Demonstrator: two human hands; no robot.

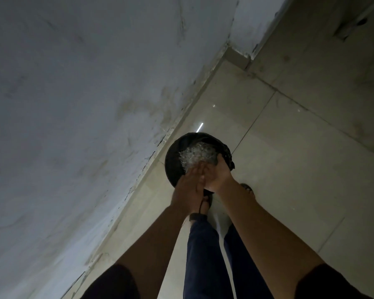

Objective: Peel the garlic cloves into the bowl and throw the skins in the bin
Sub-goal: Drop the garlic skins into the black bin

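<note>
— Standing over the bin [173, 162] like that, is that the skins going in?
— Looks so. The left hand [189, 183] has its fingers straight and together, laid flat against the right hand [220, 176]. That one is cupped, with its fingers curled up. Whether it holds anything I cannot tell in this dim light.
— Why pressed together?
— My guess is to wipe clinging bits off the palm so they drop straight down. Just past the fingertips, inside the dark liner [227, 157], lies a pale crinkly heap [198, 155]. I'd judge it skins, though it could be plastic.
— Bowl? Cloves?
— Nowhere near the fingers; not in sight.
— Any brand or writing on the bin?
— None I can read.
</note>
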